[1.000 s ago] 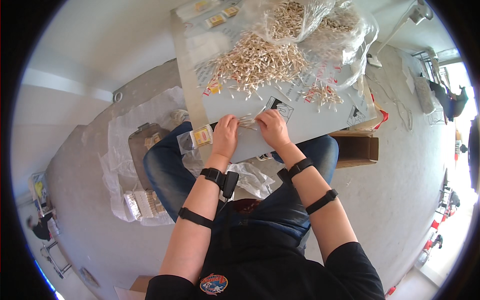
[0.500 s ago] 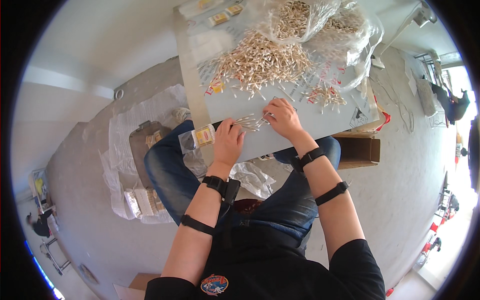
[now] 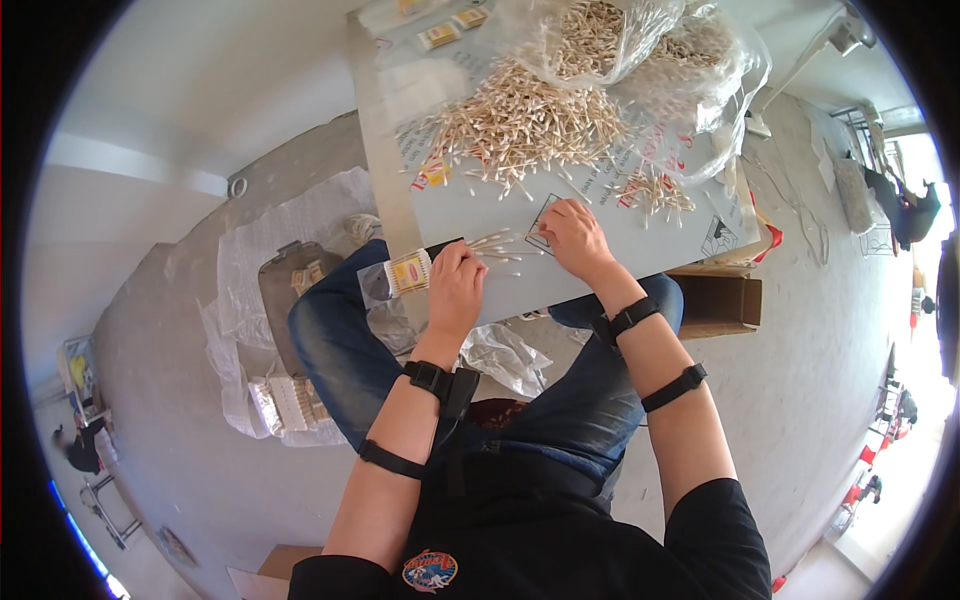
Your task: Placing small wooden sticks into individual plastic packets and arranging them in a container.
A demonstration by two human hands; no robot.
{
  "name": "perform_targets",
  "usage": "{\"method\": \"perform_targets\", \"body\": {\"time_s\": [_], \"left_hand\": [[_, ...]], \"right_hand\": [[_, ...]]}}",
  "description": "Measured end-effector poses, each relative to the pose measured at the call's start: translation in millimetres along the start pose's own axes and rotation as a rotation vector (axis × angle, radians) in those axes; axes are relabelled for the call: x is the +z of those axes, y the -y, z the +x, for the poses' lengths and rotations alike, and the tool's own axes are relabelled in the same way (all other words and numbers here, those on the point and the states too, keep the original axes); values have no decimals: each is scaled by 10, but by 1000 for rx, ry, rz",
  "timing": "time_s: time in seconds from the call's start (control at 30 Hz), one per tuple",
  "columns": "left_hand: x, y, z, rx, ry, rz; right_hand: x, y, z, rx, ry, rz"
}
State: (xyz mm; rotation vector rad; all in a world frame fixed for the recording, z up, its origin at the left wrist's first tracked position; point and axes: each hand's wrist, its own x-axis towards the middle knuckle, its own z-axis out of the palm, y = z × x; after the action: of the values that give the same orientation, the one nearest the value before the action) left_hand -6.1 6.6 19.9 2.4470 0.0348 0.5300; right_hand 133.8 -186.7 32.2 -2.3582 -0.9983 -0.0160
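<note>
My left hand (image 3: 458, 283) is closed round a small bunch of cotton swabs (image 3: 492, 243), which fan out to the right from its fingertips. Just left of that hand lies a clear packet with a yellow label (image 3: 408, 272), filled with swabs, at the near edge of the table. My right hand (image 3: 574, 240) is a short way to the right, its fingers curled together over the tabletop. Whatever its fingertips may hold is too small to make out. Beyond both hands spreads a large heap of loose cotton swabs (image 3: 535, 125).
Clear plastic bags of swabs (image 3: 690, 75) stand at the table's far right, with a smaller pile (image 3: 655, 192) nearer. Small yellow-labelled packs (image 3: 440, 37) lie at the far left. An open cardboard box (image 3: 722, 303) sits below right; a grey bin (image 3: 290, 300) stands left of my leg.
My right hand has drawn slightly right, away from the swab tips in my left hand. The left hand has barely moved and keeps its bunch.
</note>
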Motion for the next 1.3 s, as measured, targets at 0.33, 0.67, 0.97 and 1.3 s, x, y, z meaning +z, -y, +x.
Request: {"method": "perform_targets", "body": {"time_s": [0.33, 0.67, 0.97, 1.3], "left_hand": [[-22, -35, 102, -105, 9, -15], [87, -141, -100, 71, 219, 240], [186, -54, 2, 93, 191, 317], [38, -154, -6, -14, 186, 74]], "right_hand": [[246, 242, 394, 14, 97, -29], [232, 322, 292, 142, -115, 151], [74, 228, -164, 346, -193, 188], [94, 291, -279, 218, -19, 40]]}}
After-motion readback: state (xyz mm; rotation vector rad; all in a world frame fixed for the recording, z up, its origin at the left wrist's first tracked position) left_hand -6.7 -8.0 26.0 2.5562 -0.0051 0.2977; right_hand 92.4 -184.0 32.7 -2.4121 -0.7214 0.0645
